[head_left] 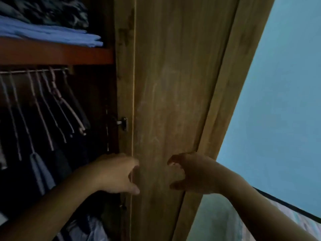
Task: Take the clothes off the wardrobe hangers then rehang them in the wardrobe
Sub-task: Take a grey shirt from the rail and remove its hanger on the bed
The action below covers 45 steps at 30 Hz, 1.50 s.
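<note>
Hangers hang up-left of both empty grips, left hand open, right hand loosely curled.

No text, label, brand, number or sign could be read anywhere in the view. The picture was dim and blurred, and no lettering showed on any surface in it.
</note>
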Tool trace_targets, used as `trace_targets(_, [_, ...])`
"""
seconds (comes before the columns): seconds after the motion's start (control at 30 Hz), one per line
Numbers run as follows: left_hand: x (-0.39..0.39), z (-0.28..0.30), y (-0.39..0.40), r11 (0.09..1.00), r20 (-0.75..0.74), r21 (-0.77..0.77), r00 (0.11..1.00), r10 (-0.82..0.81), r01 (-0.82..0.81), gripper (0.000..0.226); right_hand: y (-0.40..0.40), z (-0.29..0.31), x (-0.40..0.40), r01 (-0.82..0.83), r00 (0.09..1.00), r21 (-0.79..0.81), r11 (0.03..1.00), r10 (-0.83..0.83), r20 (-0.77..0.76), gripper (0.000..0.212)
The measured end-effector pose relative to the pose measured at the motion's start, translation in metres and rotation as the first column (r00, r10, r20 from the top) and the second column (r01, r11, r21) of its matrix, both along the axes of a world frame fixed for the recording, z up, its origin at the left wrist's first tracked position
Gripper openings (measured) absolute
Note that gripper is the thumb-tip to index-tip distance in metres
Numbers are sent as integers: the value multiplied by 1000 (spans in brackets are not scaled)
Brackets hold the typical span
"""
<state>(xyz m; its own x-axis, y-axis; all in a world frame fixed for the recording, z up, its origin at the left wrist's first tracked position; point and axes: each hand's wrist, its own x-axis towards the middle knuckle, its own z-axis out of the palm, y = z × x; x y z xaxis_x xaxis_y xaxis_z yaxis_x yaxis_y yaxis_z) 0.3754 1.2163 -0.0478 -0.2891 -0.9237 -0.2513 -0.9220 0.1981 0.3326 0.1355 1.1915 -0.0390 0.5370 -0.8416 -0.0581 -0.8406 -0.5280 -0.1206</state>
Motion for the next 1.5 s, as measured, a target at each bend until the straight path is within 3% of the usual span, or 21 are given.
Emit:
trace_targets(0.23, [78, 3, 59, 937, 117, -61, 930, 348, -343, 90, -20, 7, 76, -289, 955, 27, 957, 290, -66, 67])
trace_targets(0.37, [121, 13, 96, 888, 131, -34, 879, 459, -459, 78, -17, 9, 123, -361, 930, 12, 932, 361, -67, 66])
trace_targets(0.5, [165, 23, 131, 814, 136, -62, 803, 580, -577, 81, -13, 13, 175, -421, 905, 29, 907, 422, -46, 62])
trace_targets(0.57, [185, 29, 146, 784, 166, -83, 767, 619, -615, 69, -8, 18, 204, -456, 889, 9, 890, 456, -27, 60])
trace_targets(0.63, [204, 34, 157, 755, 197, -123, 730, 655, -644, 48, -2, 22, 234, -503, 864, 18, 864, 502, 26, 57])
trace_targets(0.87, [260, 40, 176, 617, 212, -169, 583, 784, -769, 39, 27, 30, 336, -644, 751, 49, 764, 618, 234, 49])
trace_targets(1.07, [297, 21, 186, 493, 103, -62, 486, 868, -868, 56, 49, 25, 424, -660, 724, 34, 751, 622, 298, 30])
trace_targets(1.2, [306, 15, 188, 468, 59, -37, 466, 883, -883, 52, 48, 17, 465, -583, 769, 2, 812, 552, 322, 26])
trace_targets(1.3, [311, 13, 189, 455, 34, -48, 454, 890, -889, 50, 46, 11, 484, -516, 800, -55, 855, 504, 326, 35])
trace_targets(1.5, [318, 10, 188, 448, -3, -83, 450, 893, -890, 53, 39, 7, 499, -469, 824, -71, 880, 465, 325, 32])
